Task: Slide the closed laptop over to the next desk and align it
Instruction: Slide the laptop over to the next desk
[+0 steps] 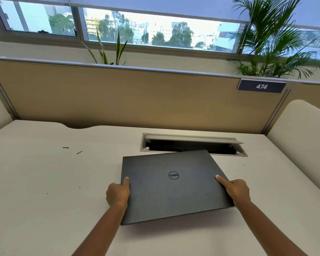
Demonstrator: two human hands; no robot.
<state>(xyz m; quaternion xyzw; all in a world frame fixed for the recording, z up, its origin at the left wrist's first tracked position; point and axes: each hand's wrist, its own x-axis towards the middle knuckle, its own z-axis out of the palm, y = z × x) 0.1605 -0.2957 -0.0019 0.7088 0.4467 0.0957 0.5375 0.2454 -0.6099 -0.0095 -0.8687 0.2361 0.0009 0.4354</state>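
Observation:
A closed dark grey laptop with a round logo lies on the white desk, turned a little anticlockwise, its far edge over the cable hatch. My left hand grips its left edge, thumb on the lid. On the right edge, my right hand holds on the same way, thumb lying across the lid. The near edge of the laptop casts a shadow on the desk and looks slightly raised.
An open cable hatch is set into the desk behind the laptop. A tan partition with a sign reading 474 closes the back. A white divider stands at the right. Small dark specks lie at the left.

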